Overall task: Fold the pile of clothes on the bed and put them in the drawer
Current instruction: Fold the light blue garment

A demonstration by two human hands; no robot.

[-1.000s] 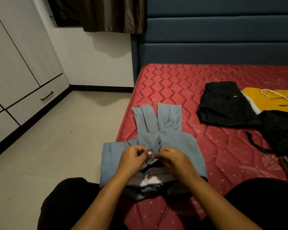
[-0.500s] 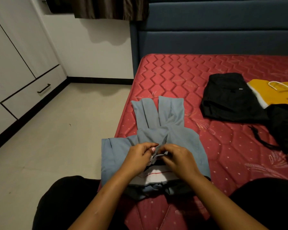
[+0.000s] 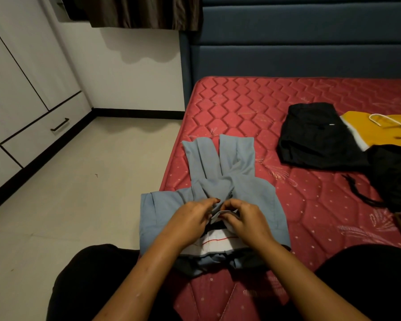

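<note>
A pair of grey-blue trousers (image 3: 240, 158) lies flat on the red quilted mattress (image 3: 252, 107), at its near left corner. The two legs point toward the mattress's head end. The left hip overhangs the mattress's left edge. The waistband is open at the near edge of the mattress, and its white lining (image 3: 215, 243) with a thin red line shows there.

Both hands meet at the top of the fly. The left hand (image 3: 190, 218) has its fingers curled and pinches the left flap of fabric. The right hand (image 3: 248, 221) is curled the same way and pinches the right flap against the thumb. The fingertips of the two hands nearly touch. Whether a button or hook sits between them cannot be told.

Farther right on the mattress, near its middle, a folded black garment (image 3: 310, 140) lies flat. Just right of it is a yellow garment (image 3: 375, 133) with a white cord (image 3: 389, 122) looped on top. A second black garment (image 3: 394, 172) lies nearer than these, at the mattress's right side, with a dark drawstring (image 3: 354, 193) trailing from it.

A blue padded headboard (image 3: 310, 56) stands at the mattress's far end. Left of the mattress, across the pale floor (image 3: 79, 193), a closed white drawer (image 3: 44, 133) with a black handle (image 3: 59, 124) sits low in the wardrobe.
</note>
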